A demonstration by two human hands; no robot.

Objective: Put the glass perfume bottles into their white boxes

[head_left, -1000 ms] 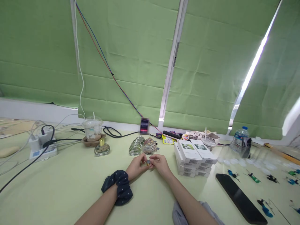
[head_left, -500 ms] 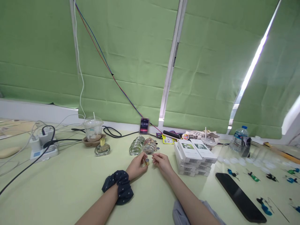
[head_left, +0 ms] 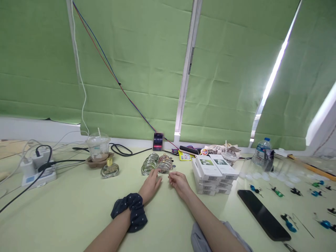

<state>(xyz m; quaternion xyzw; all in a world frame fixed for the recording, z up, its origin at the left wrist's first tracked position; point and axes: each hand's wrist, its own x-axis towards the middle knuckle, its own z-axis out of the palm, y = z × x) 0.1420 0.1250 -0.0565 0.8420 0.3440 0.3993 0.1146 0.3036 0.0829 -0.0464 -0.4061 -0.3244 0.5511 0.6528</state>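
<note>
My left hand (head_left: pixel 150 184), with a dark dotted scrunchie (head_left: pixel 131 211) at its wrist, reaches over the table just in front of the glass bottles. Its fingers are stretched out and its thumb stands apart; nothing shows in it. Close on the right, my right hand (head_left: pixel 180 183) has its fingertips pinched together, and whatever they hold is too small to make out. Beyond the fingertips stand a row of clear glass bottles (head_left: pixel 148 167) and a row of pinkish bottles (head_left: pixel 165 163). A round bottle with a gold cap (head_left: pixel 110 169) sits apart on the left.
White boxes (head_left: pixel 210 171) are stacked right of my right hand. A black phone (head_left: pixel 263 214) lies farther right, near small blue and green parts (head_left: pixel 288 222). Left are a plastic cup (head_left: pixel 98 148) and a power strip (head_left: pixel 39 176) with cables. A water bottle (head_left: pixel 262 152) stands back right.
The small gold-sided piece at my left fingers is out of sight now. Those fingers have stretched forward toward the bottles. My right hand stays pinched; the whole view has shifted slightly.
</note>
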